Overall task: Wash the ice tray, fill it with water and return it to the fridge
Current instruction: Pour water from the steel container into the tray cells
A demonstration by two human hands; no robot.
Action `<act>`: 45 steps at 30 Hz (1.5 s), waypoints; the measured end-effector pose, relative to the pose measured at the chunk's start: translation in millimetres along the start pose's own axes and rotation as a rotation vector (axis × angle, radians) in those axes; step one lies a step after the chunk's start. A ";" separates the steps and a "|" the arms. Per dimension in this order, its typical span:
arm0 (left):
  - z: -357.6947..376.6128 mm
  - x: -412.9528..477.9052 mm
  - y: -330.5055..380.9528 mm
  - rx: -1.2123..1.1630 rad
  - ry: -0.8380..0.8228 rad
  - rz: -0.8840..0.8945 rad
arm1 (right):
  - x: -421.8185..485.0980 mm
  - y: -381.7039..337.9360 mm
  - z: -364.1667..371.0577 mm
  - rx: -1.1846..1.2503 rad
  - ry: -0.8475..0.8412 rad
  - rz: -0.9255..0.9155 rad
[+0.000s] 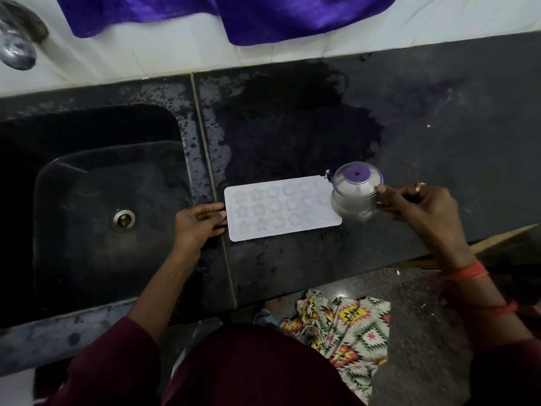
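A white ice tray (281, 209) with star and round moulds lies flat on the dark counter (409, 127), just right of the sink. My left hand (199, 224) touches the tray's left short edge with straightened fingers. My right hand (415, 203) grips the handle of a clear jug with a purple lid (357, 189). The jug hangs over the tray's right end, its spout pointing left. Whether water is running from it cannot be made out.
The black sink (87, 215) with a metal drain (123, 219) is at the left, a chrome tap (17, 45) above it. Wet patches darken the counter behind the tray. Purple cloth (263, 16) hangs at the back wall. A patterned cloth (342, 326) lies on the floor below.
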State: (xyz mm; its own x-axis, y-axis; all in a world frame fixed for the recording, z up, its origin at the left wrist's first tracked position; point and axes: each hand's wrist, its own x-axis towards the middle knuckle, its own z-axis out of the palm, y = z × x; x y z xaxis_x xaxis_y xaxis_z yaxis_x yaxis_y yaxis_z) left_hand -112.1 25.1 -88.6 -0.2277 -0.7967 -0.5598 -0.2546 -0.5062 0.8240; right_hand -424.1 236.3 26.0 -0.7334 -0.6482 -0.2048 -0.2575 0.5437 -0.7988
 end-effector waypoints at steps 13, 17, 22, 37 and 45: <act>0.8 1.2 -2.1 -0.019 0.019 -0.017 | 1.0 8.1 -11.0 -0.063 -0.027 0.015; 1.8 1.6 -0.9 -0.017 0.026 -0.024 | 0.9 8.5 -12.0 -0.055 -0.020 0.020; 2.7 1.9 -0.2 -0.014 0.028 -0.033 | -0.6 6.5 -12.5 -0.062 -0.018 0.026; 1.8 2.2 -1.1 -0.014 0.025 -0.026 | 1.3 11.7 -13.7 -0.095 -0.025 0.003; 1.5 2.8 -2.5 -0.001 0.027 -0.020 | 0.8 14.1 -13.7 -0.092 -0.013 -0.008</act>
State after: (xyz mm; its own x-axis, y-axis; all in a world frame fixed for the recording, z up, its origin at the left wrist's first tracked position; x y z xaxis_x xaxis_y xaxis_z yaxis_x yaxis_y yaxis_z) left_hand -113.6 24.7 -92.3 -0.1967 -0.7953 -0.5735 -0.2583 -0.5222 0.8128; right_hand -437.0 250.7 22.3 -0.7229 -0.6595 -0.2061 -0.3208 0.5846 -0.7452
